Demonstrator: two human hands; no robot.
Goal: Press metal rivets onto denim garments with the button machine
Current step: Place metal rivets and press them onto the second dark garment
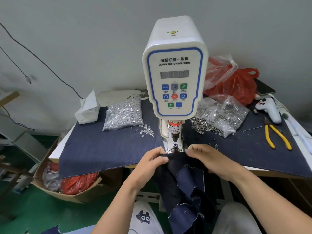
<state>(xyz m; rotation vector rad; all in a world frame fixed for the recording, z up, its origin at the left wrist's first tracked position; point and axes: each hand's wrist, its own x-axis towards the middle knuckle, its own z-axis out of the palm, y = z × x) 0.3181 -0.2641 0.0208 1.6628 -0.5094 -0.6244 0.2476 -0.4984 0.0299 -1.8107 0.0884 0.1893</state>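
A white servo button machine (174,65) stands at the middle of the table, its press head (175,132) above the lower die (175,146). A dark denim garment (187,186) hangs from the table's front edge down to my lap. My left hand (150,164) pinches its top edge on the left. My right hand (207,159) pinches the same edge on the right. The edge is stretched between both hands just in front of the die. A bag of silver rivet tacks (123,114) lies left of the machine, and a bag of rivet caps (219,115) lies right.
Loose tacks (146,130) lie by the left bag. Yellow-handled pliers (276,135), a white handheld device (268,108) and red plastic bags (236,83) sit at the right. A tissue box (87,110) stands at the left. A cardboard box (70,183) sits on the green floor.
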